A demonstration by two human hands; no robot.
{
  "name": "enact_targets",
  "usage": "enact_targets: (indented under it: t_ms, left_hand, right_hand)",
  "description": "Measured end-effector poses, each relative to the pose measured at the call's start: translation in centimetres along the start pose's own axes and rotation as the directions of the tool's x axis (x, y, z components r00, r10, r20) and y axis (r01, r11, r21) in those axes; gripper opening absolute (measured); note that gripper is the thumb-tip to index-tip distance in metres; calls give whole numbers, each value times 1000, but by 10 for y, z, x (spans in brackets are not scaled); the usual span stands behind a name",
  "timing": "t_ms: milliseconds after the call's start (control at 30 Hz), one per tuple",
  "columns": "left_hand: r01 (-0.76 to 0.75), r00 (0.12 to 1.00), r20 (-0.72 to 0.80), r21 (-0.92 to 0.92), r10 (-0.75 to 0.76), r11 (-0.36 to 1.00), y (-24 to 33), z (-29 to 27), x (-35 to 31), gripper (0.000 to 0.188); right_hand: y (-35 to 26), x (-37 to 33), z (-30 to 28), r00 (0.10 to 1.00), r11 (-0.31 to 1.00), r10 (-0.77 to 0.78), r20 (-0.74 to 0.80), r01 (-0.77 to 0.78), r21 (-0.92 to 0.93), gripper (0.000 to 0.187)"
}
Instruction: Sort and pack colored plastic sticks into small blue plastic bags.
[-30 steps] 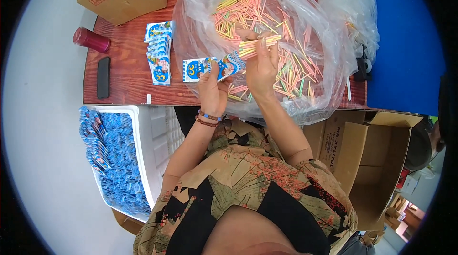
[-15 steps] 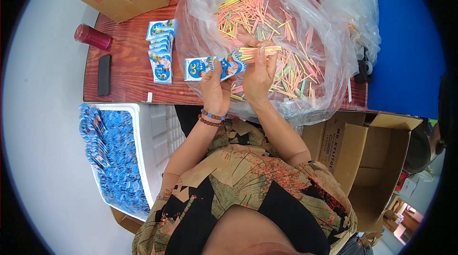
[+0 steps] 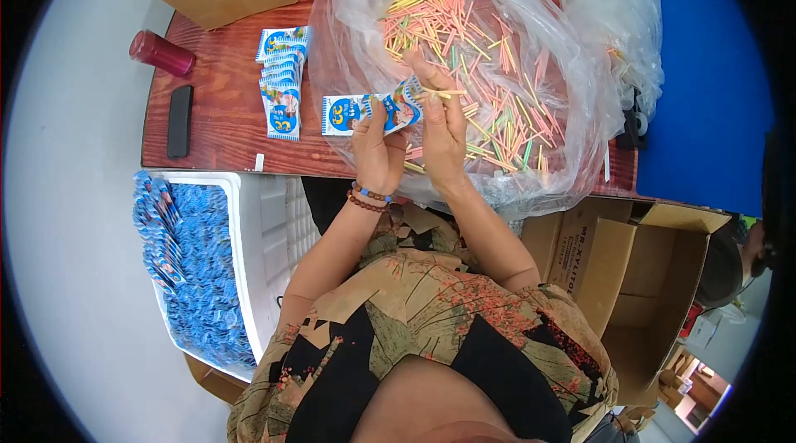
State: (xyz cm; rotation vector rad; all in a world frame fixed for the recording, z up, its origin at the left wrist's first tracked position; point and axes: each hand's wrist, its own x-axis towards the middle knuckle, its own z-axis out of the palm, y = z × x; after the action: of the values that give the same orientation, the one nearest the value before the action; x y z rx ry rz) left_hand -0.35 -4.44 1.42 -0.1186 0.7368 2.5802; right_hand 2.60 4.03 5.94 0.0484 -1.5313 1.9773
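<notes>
Under my fingers much stays hidden: my left hand (image 3: 377,153) pinches a small blue packet (image 3: 404,109), covering its near end, and my right hand (image 3: 444,124) pinches a few thin sticks (image 3: 444,95) whose exact number I cannot tell. Just beyond lies a big clear bag (image 3: 572,111) of coloured sticks, too many to count. On the counter (image 3: 215,124), left of my hands, are one flat packet (image 3: 342,114), a row of packets (image 3: 282,82), one dark phone (image 3: 180,120) and one red cylinder (image 3: 162,53). Near left, a white bin (image 3: 269,219) holds blue packets.
</notes>
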Motion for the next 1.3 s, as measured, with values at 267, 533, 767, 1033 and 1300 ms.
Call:
enact_targets:
  t_ms: [267, 533, 767, 1033, 1300]
  left_hand:
    - [49, 999, 1, -176, -50, 983, -1, -8, 2, 21]
    - [106, 991, 101, -232, -84, 967, 7, -7, 5, 30]
    - [166, 985, 89, -285, -146, 944, 7, 2, 3, 33]
    - [194, 981, 89, -327, -175, 925, 11, -10, 8, 33]
    - [108, 994, 54, -290, -97, 951, 23, -21, 15, 29]
  right_hand:
    - [-6, 13, 5, 986, 1000, 14, 166, -13, -8, 48]
    - [-13, 27, 8, 960, 995, 16, 278, 13, -101, 50]
    - [-14, 32, 8, 935, 971, 33, 353, 53, -233, 44]
    - [-8, 36, 10, 975, 999, 43, 219, -36, -37, 35]
    - [-14, 18, -11, 952, 919, 303, -36, -302, -254, 23]
